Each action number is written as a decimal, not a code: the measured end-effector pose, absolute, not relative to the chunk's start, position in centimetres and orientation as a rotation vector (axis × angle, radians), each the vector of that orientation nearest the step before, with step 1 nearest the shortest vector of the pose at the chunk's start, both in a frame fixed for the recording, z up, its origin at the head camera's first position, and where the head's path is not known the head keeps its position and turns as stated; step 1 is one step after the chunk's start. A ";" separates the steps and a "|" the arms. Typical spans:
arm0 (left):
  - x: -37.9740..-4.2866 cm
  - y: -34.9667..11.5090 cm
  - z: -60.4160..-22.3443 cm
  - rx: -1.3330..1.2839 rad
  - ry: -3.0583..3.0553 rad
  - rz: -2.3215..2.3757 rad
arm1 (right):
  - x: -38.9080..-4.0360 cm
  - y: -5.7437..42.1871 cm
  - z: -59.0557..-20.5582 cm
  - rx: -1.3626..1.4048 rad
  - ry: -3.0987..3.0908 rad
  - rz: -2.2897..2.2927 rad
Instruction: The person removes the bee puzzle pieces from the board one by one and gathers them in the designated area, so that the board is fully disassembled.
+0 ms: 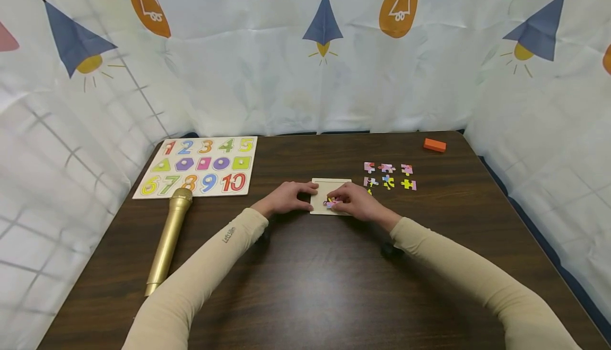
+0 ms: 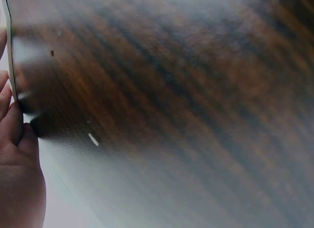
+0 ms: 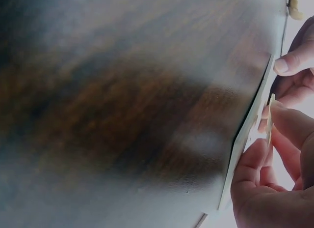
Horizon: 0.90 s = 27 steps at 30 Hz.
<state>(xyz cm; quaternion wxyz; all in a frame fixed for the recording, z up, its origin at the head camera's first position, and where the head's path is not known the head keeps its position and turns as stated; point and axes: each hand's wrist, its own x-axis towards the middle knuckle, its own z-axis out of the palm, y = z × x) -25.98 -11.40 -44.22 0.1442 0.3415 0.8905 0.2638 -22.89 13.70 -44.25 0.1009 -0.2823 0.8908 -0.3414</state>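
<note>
A small cream puzzle board (image 1: 326, 186) lies on the dark wooden table. My left hand (image 1: 288, 198) is at its left side, thumb and index finger spread apart and touching the edge. Over the board's right half, my right hand (image 1: 361, 202) pinches a jigsaw piece (image 3: 271, 119) between thumb and fingers, tilted on edge in the right wrist view. Pink and purple printing (image 1: 331, 202) shows beneath those fingers; the right hand covers part of it. Right of the board lie several loose jigsaw pieces (image 1: 388, 182) in rows, one partly hidden behind the right hand.
A number-and-shape board (image 1: 194, 176) occupies the back left. The gold microphone (image 1: 167, 244) lies before it, its head against the board's front edge and its lower end near my left sleeve. An orange block (image 1: 435, 145) sits at the back right. Printed curtains (image 1: 286, 85) enclose the table.
</note>
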 end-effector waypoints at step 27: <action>-25.9 -11.4 -44.4 0.974 2.577 0.796 | -21.8 21.6 -43.2 -0.526 2.736 -1.062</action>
